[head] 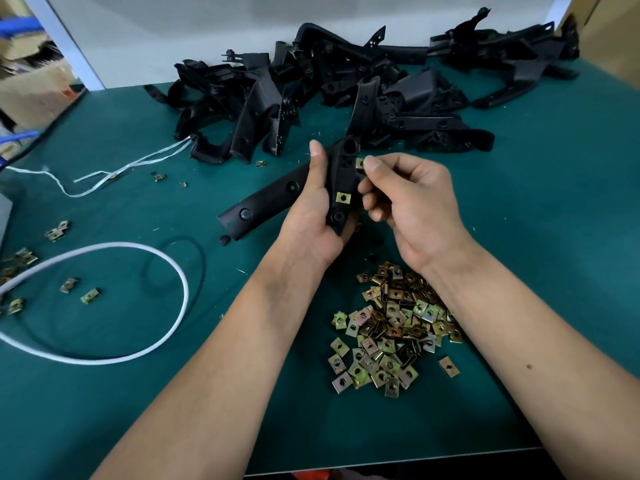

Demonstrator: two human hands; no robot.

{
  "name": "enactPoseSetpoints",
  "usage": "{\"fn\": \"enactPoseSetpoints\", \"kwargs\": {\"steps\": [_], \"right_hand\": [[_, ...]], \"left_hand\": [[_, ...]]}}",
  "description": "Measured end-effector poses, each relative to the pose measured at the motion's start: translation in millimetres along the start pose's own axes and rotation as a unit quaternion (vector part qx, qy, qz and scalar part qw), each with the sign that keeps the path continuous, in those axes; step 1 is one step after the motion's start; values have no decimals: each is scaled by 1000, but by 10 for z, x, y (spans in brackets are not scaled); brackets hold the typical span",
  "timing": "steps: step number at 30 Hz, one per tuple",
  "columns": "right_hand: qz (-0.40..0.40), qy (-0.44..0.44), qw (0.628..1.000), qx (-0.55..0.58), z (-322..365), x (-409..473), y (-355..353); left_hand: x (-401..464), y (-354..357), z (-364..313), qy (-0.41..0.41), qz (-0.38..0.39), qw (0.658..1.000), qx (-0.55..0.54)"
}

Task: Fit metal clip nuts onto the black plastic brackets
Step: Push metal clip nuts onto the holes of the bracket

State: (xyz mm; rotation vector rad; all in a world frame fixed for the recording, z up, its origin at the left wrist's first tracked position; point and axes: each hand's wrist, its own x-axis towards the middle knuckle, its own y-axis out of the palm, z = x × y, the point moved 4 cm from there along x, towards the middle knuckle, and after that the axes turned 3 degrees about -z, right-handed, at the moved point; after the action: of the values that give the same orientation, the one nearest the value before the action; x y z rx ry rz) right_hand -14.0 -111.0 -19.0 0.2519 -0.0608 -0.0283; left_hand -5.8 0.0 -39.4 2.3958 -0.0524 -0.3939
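Step in hand, as judged: second clip nut going onto a bracket that already carried one. The green bench mat filled most of the frame; a white wall panel ran along the top, and cardboard boxes sat at the upper left, beyond the bench edge.

A heap of black plastic brackets lay across the upper centre and upper right. A white cord looped at the lower left, with thin white string above it.

At centre frame, the left hand gripped the bracket in work, fingers wrapped behind it, thumb extended up its left edge. A fitted clip nut sat on the lower part of its face.

The right hand, just right of the bracket, had its fingers curled, thumb and forefinger pinching a loose clip nut against the bracket's upper right edge. Whether the nut had begun to slide on could not be told.

Supply pile of clip nuts lay at lower centre, partly under the right wrist. Stray clip nuts were scattered along the left edge.

Next move, by judgement: line the nut's open mouth with the bracket edge, then push until its hole sits over the bracket's hole; left hand must brace against that push.
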Motion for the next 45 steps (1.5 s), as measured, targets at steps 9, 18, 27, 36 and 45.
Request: {"fn": "enactPoseSetpoints", "kwargs": {"steps": [9, 18, 27, 36, 45], "right_hand": [[8, 0, 1000, -15, 1, 21, -34], [16, 1, 1000, -13, 2, 3, -38], [0, -24, 998, -57, 55, 28, -78], [-40, -58, 997, -42, 320, -37, -523], [-153, -53, 985, 68, 612, -536, -1888]], "left_hand": [[-28, 8, -10, -9, -30, 999, 7], [-53, 39, 46, 29, -158, 987, 16], [-103, 55, -30, 83, -223, 967, 89], [-298, 527, 157, 165, -184, 936, 250], [-363, 1786, 1144, 107, -45, 950, 290]]}}
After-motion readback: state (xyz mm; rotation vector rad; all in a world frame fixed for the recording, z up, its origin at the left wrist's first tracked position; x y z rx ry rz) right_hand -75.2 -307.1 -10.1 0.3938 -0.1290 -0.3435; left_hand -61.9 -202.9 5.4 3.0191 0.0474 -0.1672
